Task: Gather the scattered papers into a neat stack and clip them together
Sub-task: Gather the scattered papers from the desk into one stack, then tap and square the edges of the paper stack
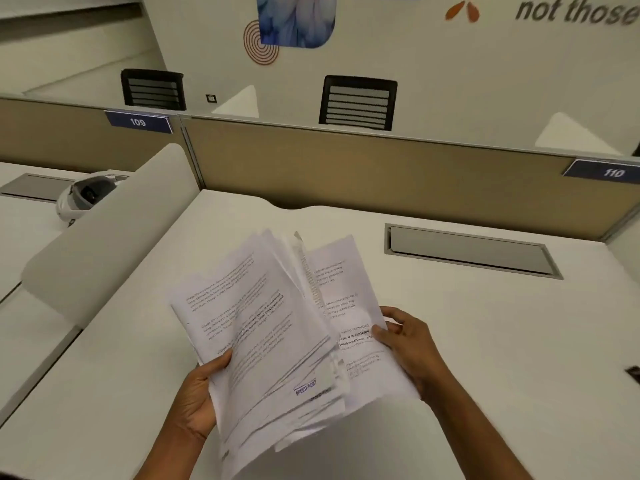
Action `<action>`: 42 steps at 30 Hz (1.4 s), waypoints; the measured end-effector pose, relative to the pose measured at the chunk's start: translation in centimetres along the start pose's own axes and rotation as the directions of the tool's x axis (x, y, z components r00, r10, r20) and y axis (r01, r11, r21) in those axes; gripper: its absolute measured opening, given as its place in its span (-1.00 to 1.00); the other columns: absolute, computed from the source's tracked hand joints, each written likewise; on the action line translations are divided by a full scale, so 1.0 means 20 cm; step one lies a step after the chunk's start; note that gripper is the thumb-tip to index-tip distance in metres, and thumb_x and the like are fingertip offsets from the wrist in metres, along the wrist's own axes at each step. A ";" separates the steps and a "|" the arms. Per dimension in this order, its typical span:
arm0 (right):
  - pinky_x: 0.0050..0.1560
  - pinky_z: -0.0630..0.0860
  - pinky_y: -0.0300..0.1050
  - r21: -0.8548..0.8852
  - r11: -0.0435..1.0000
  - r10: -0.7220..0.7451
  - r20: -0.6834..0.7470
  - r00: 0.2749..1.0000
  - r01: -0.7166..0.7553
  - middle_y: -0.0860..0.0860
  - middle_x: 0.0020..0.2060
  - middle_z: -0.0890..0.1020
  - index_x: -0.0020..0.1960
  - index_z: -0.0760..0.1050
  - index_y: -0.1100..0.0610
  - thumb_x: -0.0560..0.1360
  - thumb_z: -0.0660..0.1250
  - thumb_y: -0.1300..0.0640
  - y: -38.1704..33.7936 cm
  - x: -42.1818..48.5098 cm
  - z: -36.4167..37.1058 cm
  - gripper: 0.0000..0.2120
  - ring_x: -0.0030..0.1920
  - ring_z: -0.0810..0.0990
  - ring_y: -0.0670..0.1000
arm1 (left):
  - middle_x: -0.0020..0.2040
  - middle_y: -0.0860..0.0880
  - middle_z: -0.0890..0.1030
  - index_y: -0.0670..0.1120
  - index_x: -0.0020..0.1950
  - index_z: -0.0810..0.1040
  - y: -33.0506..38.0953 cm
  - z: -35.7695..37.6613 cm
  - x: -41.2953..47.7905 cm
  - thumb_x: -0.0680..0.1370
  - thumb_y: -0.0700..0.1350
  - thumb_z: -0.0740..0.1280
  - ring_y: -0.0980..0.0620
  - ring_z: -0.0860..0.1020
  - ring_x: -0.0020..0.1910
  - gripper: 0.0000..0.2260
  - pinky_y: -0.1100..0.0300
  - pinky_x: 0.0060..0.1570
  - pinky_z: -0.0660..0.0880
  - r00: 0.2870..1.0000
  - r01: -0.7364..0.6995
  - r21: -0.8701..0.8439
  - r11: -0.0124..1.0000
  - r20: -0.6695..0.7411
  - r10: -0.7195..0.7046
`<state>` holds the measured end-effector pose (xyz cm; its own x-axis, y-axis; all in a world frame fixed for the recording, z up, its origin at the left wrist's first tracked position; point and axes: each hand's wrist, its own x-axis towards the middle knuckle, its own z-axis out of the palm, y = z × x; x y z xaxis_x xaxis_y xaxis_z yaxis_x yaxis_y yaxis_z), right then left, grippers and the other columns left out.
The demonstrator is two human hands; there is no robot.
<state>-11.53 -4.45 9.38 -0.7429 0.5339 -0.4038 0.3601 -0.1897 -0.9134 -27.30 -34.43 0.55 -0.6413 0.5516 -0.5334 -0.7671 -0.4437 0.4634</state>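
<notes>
We are gripping one uneven bundle of white printed papers (277, 341) between two hands, left hand (199, 396) pinching its left edge, right hand (405, 344) pinching the right.

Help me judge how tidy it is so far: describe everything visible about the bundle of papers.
The bundle of papers is white printed sheets, fanned and uneven, edges misaligned, held tilted above the white desk. The left hand grips its lower left edge; the right hand pinches a sheet splayed to the right. A purple stamp marks one lower sheet. No clip shows on it.

Papers (277, 341) print blurred; dark object (633, 374) cut off right.
</notes>
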 end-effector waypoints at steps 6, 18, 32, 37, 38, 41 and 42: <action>-0.23 0.69 -0.07 0.033 0.997 -0.072 0.015 0.997 0.071 0.06 -0.08 0.80 0.25 0.59 0.08 0.59 0.37 0.29 -0.08 -0.10 -0.15 -0.73 -0.13 0.79 0.13 | 0.37 -0.26 0.60 -0.24 0.41 0.57 -0.16 0.19 0.00 0.31 -0.28 0.51 -0.25 0.64 0.24 -0.37 -0.27 0.22 0.55 0.998 0.058 0.043 0.997 -0.040 -0.056; -0.06 0.69 0.02 0.090 0.995 -0.057 0.077 0.995 0.050 0.08 -0.03 0.78 0.14 0.64 0.08 0.60 0.35 0.04 0.03 -0.26 -0.45 -0.81 -0.05 0.77 0.09 | 0.27 -0.31 0.66 -0.25 0.33 0.62 -0.51 0.49 -0.05 0.45 -0.36 0.39 -0.29 0.71 0.07 -0.57 -0.26 0.12 0.63 0.997 0.078 0.180 0.980 -0.021 -0.076; 0.10 0.69 0.15 0.125 0.988 -0.099 0.066 0.993 0.090 0.10 0.11 0.75 0.23 0.63 0.20 0.50 0.49 0.26 0.03 -0.05 -0.80 -0.70 0.10 0.74 0.17 | 0.25 -0.14 0.71 -0.11 0.39 0.55 -0.59 0.97 0.03 0.56 -0.25 0.43 -0.18 0.68 0.21 -0.61 -0.15 0.18 0.64 0.958 -0.286 0.636 0.717 0.203 0.203; 0.12 0.68 0.09 0.153 0.983 -0.106 0.014 0.994 0.103 0.13 0.09 0.76 0.21 0.64 0.24 0.42 0.53 0.35 0.06 -0.01 -0.81 -0.64 0.11 0.73 0.17 | 0.21 -0.14 0.73 -0.13 0.32 0.62 -0.59 1.03 0.08 0.50 -0.27 0.49 -0.18 0.69 0.20 -0.62 -0.18 0.25 0.59 0.950 -0.307 0.680 0.665 0.262 0.171; 0.11 0.69 0.07 0.161 0.980 -0.116 -0.009 0.993 0.116 0.13 0.08 0.76 0.20 0.64 0.24 0.40 0.54 0.36 0.07 -0.01 -0.81 -0.63 0.10 0.73 0.17 | 0.21 -0.13 0.73 -0.13 0.31 0.63 -0.59 1.04 0.09 0.48 -0.28 0.50 -0.17 0.68 0.22 -0.61 -0.13 0.24 0.59 0.945 -0.320 0.687 0.652 0.285 0.163; 0.15 0.67 0.11 0.141 0.975 -0.171 -0.032 0.985 0.174 0.11 0.08 0.76 0.20 0.65 0.18 0.38 0.57 0.35 0.09 0.02 -0.82 -0.59 0.12 0.71 0.17 | 0.23 -0.12 0.72 -0.09 0.32 0.63 -0.59 1.05 0.13 0.44 -0.28 0.55 -0.12 0.67 0.21 -0.55 -0.05 0.22 0.59 0.923 -0.369 0.711 0.598 0.354 0.149; 0.17 0.66 0.12 0.129 0.974 -0.186 -0.016 0.982 0.187 0.10 0.08 0.75 0.22 0.65 0.15 0.39 0.57 0.35 0.10 0.02 -0.82 -0.57 0.13 0.70 0.16 | 0.22 -0.12 0.72 -0.07 0.31 0.63 -0.60 1.06 0.15 0.41 -0.27 0.58 -0.12 0.67 0.20 -0.53 -0.06 0.21 0.60 0.921 -0.375 0.718 0.586 0.362 0.145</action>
<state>-1.91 8.94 8.16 -0.7879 0.5729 -0.2258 0.1394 -0.1912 -0.9716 -19.60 -12.53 8.37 -0.6952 0.6989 -0.1678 -0.1956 0.0407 0.9798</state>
